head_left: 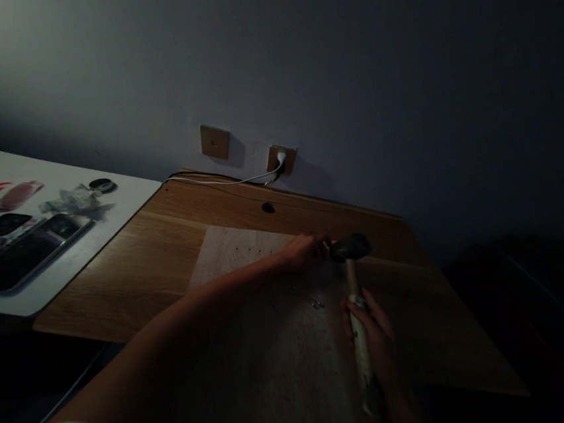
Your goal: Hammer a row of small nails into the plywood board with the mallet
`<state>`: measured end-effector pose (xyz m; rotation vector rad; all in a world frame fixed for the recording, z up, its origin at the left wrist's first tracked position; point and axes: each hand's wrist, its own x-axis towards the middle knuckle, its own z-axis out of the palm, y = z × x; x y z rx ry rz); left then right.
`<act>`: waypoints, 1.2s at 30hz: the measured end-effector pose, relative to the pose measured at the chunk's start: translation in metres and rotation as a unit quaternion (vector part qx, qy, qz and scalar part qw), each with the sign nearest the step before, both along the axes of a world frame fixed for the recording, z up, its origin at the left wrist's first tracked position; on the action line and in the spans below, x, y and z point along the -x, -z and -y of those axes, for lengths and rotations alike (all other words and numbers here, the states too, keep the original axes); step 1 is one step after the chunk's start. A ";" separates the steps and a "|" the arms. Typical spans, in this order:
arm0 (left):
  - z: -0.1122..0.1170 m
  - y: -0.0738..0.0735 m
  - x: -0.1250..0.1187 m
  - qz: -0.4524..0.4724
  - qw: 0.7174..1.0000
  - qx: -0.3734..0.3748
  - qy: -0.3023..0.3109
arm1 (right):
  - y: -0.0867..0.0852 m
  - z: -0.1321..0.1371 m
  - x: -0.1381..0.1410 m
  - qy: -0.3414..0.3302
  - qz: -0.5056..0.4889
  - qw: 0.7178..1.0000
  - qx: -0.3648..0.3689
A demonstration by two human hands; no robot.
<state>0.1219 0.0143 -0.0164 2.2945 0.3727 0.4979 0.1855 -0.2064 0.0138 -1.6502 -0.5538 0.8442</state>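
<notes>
My right hand (pixel 376 332) is wrapped around the light handle of a hammer (pixel 359 324). Its dark head is up beside the fingertips of my left hand (pixel 306 250). Those left fingers are pinched together over the far right part of a thin wooden board (pixel 276 358); whatever is between them is too small and dark to make out. Several thin nails (pixel 315 303) lie loose on the board, below my left wrist. A row of small dark dots (pixel 249 249) runs along the board's far edge, to the left of my hand.
The board lies on a wooden desk (pixel 141 258) with a cable hole (pixel 268 207). Behind it a plug with a white cable sits in a wall socket (pixel 284 158). On the left, a white table (pixel 130 189) bears a phone-like device (pixel 21 253), crumpled plastic (pixel 74 199) and a red-and-white packet (pixel 1 195).
</notes>
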 end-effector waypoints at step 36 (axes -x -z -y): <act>-0.013 -0.011 0.012 0.074 0.997 0.002 -0.023 | 0.010 -0.002 -0.003 0.003 0.000 0.999 0.032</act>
